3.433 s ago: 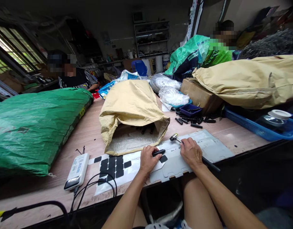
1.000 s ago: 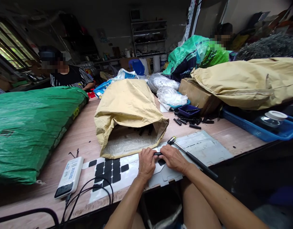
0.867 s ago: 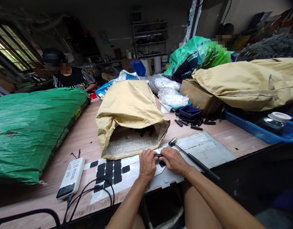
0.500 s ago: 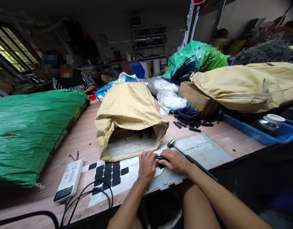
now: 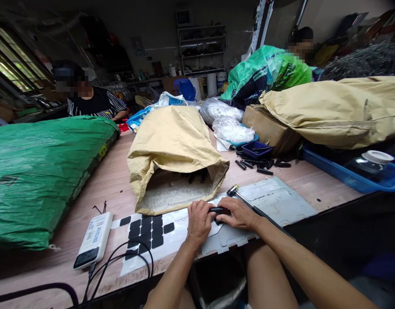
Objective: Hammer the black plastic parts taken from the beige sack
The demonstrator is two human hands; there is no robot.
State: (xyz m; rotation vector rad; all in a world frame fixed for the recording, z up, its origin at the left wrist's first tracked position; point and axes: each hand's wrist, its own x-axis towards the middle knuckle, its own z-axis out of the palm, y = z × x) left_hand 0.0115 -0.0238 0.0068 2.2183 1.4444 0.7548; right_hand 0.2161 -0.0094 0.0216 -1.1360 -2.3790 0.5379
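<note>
Between my two hands lies a short black rod-like piece (image 5: 219, 210), like the black pieces farther back on the table. My left hand (image 5: 199, 219) has its fingers closed on the rod's left end. The fingers of my right hand (image 5: 238, 213) are curled over its right end. Both hands rest low over a grey plate (image 5: 268, 197) at the table's front edge. A hammer (image 5: 249, 205) lies on that plate, its handle passing behind my right forearm. Just behind my hands gapes the mouth of a tan woven sack (image 5: 174, 141), with dark pieces inside.
Left of my hands lies a white sheet with black square stickers (image 5: 146, 234), then a white power bank (image 5: 94, 240) with cables. A green sack (image 5: 49, 180) fills the left. Loose black pieces (image 5: 265, 171), a purple tray (image 5: 257, 149) and a blue tray (image 5: 332, 167) stand right. Two people sit beyond.
The camera view has shifted slightly. My hands stay together on the black rod-like piece, and more of it shows between them. The person at the left has turned a little.
</note>
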